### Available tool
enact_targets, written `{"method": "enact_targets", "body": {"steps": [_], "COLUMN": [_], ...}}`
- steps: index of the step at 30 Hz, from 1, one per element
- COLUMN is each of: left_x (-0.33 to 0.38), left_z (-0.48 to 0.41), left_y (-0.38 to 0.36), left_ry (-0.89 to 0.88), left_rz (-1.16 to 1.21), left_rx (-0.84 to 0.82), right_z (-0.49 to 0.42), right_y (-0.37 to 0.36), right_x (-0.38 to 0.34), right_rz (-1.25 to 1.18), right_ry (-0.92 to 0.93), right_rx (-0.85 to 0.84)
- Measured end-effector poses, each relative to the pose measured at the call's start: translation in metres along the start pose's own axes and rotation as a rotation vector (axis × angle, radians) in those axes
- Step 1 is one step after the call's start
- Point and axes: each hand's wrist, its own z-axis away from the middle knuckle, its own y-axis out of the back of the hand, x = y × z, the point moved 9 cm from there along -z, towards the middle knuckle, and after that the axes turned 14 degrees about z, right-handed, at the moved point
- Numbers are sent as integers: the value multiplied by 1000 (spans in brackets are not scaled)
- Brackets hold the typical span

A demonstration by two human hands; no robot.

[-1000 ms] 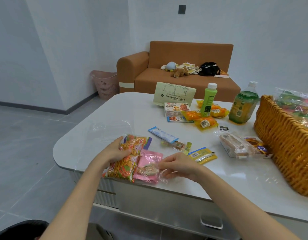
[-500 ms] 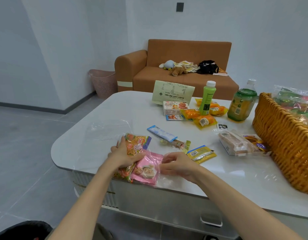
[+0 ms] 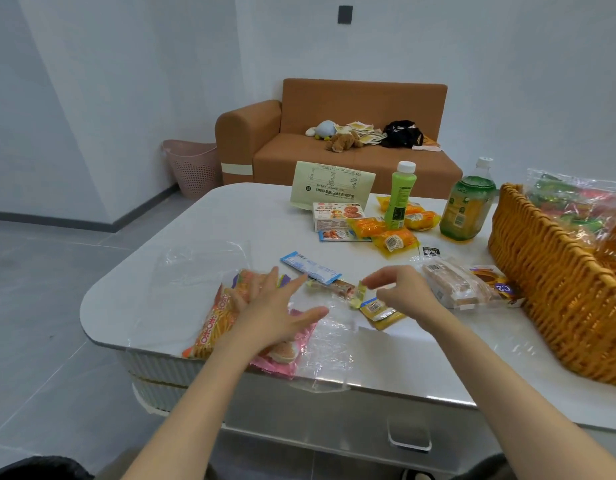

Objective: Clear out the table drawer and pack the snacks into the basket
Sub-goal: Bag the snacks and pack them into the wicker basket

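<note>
My left hand (image 3: 275, 313) hovers with fingers spread over an orange snack bag (image 3: 213, 317) and a pink packet (image 3: 282, 358) at the table's front edge. My right hand (image 3: 403, 289) hangs with loosely curled fingers just above a small green-yellow packet (image 3: 358, 294) and a yellow packet (image 3: 382, 311); I see nothing gripped in it. A blue-white packet (image 3: 310, 268) and a wrapped sausage stick (image 3: 337, 289) lie between the hands. Wrapped bread (image 3: 452, 285) lies beside the wicker basket (image 3: 559, 289), which holds bagged snacks. The drawer handle (image 3: 408, 434) shows below the tabletop.
Further back stand a green bottle (image 3: 400, 195), a tea bottle (image 3: 467, 209), a cookie box (image 3: 337, 216), orange packets (image 3: 393, 239) and a paper sheet (image 3: 331, 185). Clear plastic film (image 3: 331, 341) lies at the table's front edge. A sofa (image 3: 334, 150) and pink bin (image 3: 192, 168) stand behind.
My left hand let go of the orange bag and spread its fingers, shifting right. My right hand left the pink packet and moved up and right over the small packets.
</note>
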Motion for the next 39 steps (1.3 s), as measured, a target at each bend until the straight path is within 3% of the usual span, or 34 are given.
{"method": "enact_targets", "body": {"steps": [3, 9, 17, 19, 22, 25, 28, 32, 39], "left_x": [1, 3, 8, 6, 7, 14, 22, 32, 49], "left_z": [-5, -19, -44, -49, -57, -66, -80, -95, -134], "left_y": [-17, -26, -26, -24, -20, -13, 8, 17, -13], "left_ry": [31, 60, 45, 36, 4, -8, -53, -148, -242], "left_rz": [-186, -305, -277, -252, -204, -75, 76, 41, 41], "left_rx": [-108, -221, -251, -240, -248, -257, -70, 101, 33], "right_z": [-12, -42, -66, -71, -76, -87, -95, -112, -174], "right_y": [8, -27, -83, -84, -71, -52, -27, 7, 7], "right_x": [2, -10, -37, -34, -32, -20, -13, -21, 0], "right_rz": [90, 293, 537, 614, 728, 765, 599, 491, 696], "right_ry": [26, 191, 367, 366, 364, 262, 179, 194, 60], "right_rx": [129, 91, -187, -173, -21, 52, 128, 321, 193]}}
